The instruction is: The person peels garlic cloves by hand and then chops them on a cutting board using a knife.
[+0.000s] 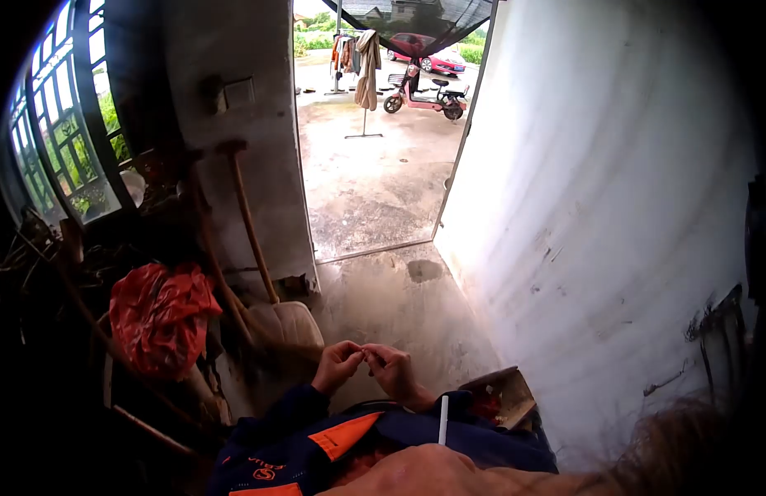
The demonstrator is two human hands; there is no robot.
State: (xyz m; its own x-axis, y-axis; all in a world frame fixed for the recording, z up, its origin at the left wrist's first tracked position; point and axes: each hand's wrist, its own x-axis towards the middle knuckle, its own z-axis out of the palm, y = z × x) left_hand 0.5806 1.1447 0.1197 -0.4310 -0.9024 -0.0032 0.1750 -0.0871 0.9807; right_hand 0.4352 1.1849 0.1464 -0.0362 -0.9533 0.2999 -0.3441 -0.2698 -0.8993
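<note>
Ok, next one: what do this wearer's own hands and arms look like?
The left hand and right hand are bare, with no gloves. Dark navy sleeves end near the wrists. They belong with a navy top bearing a bright orange panel and a small orange emblem, with lettering too small to read.

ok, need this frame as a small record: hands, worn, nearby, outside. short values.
left hand: left hand, fingers curled, fingertips close to the other hand's
right hand: right hand, fingers curled; anything pinched is too small to tell
worn: dark blue jacket with an orange patch
nearby: T-handled shovel, beyond and left of the hands
left side: crumpled red plastic bag
outside doorway: pink electric scooter, draped clothes rack, red car
</note>
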